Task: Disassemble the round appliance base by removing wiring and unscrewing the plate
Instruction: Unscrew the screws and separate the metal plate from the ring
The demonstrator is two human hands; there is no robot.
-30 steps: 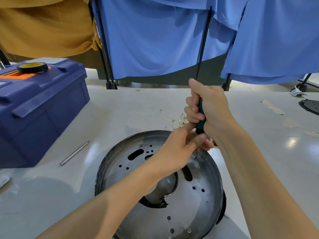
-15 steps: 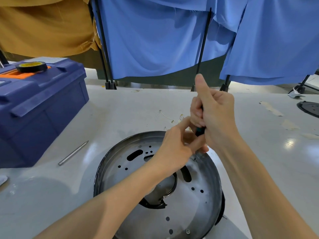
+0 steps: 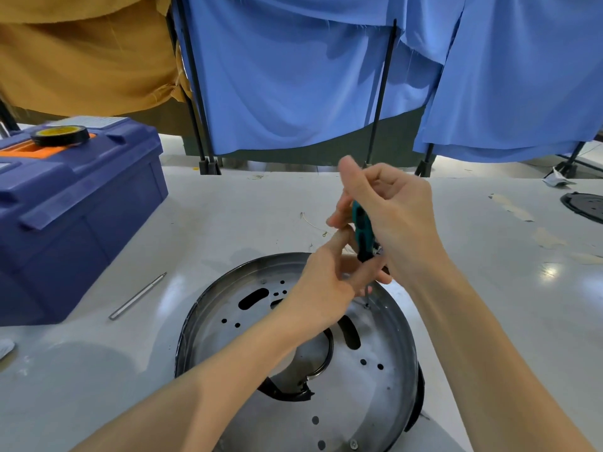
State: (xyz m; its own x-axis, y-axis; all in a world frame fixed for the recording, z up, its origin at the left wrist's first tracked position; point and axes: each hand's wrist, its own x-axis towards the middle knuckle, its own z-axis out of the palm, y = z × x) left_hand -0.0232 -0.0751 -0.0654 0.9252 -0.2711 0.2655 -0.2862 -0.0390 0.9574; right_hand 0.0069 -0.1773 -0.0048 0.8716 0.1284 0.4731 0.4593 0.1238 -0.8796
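The round metal appliance base [image 3: 228, 308] lies on the white table in front of me, its plate full of holes and slots. A teal-handled screwdriver [image 3: 363, 234] stands upright over the plate's far right part, its tip on a screw [image 3: 366, 305]. My right hand [image 3: 391, 216] grips the handle from the top, thumb raised. My left hand [image 3: 329, 282] pinches the lower end of the handle and the shaft just above the plate. Another screw [image 3: 353, 444] sits near the plate's front edge.
A blue toolbox [image 3: 75, 203] with a roll of tape [image 3: 60, 135] on its lid stands at the left. A thin metal rod [image 3: 138, 295] lies beside it. Loose wire bits [image 3: 313, 223] lie behind the base. A black round part [image 3: 584, 207] is at the far right. Blue cloth screens hang behind.
My right hand has turned on the screwdriver handle, loosening its fingers so more of the teal handle shows. My left hand stays at the shaft. The base has not moved.
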